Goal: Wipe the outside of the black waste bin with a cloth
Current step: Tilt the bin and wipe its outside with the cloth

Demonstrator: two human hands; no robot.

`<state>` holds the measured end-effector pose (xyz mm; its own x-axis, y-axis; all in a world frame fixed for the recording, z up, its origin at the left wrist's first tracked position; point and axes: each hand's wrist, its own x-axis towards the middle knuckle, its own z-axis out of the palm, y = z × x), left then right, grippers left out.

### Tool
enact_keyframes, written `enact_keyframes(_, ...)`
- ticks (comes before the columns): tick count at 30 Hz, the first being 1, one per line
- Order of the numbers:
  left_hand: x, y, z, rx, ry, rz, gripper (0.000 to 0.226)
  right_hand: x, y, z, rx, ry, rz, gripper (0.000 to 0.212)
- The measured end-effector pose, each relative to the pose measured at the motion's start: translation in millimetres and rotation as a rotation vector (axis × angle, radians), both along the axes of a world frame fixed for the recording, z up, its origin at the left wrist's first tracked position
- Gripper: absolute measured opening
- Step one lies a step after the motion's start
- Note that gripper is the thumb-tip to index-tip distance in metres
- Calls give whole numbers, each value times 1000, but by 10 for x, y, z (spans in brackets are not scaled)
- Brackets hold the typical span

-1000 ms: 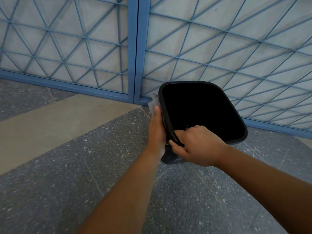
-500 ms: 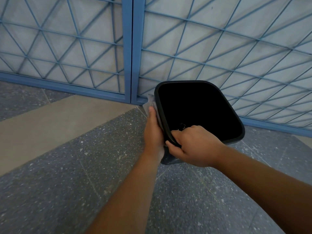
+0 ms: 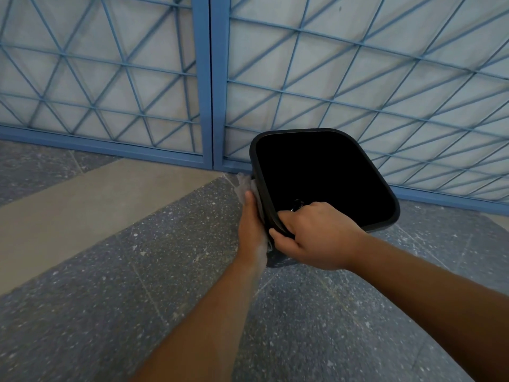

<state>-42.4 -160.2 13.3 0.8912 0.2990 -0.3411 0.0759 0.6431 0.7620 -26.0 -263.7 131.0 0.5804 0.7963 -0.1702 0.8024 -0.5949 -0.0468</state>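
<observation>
The black waste bin (image 3: pixel 385 220) stands tilted on the floor in front of a blue gate, its dark opening facing me. My right hand (image 3: pixel 316 235) grips the bin's near rim, fingers curled over the edge. Against the bin's outer left side my left hand (image 3: pixel 251 224) presses a pale cloth (image 3: pixel 243 186) with straight fingers. Only the cloth's upper end shows past the fingertips; the rest is hidden between hand and bin.
A blue metal gate (image 3: pixel 210 86) with a lattice of thin bars stands right behind the bin. The floor is speckled grey stone (image 3: pixel 124 285) with a beige strip (image 3: pixel 82 205) running diagonally at the left.
My left hand with the cloth has slid a little along the bin's left side. The right hand keeps its grip on the rim. The view has shifted slightly.
</observation>
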Motion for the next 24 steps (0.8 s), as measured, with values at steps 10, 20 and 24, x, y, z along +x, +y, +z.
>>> enact_keyframes(10,-143,-226,-14,122,-91,118,56,-10,0,12,-12,-4,18,41)
enact_keyframes(20,-213,-259,40,81,-107,71,56,-10,8,22,-25,-3,3,39)
enact_keyframes(24,-181,-211,19,123,-70,45,58,-15,3,25,-17,-11,2,40)
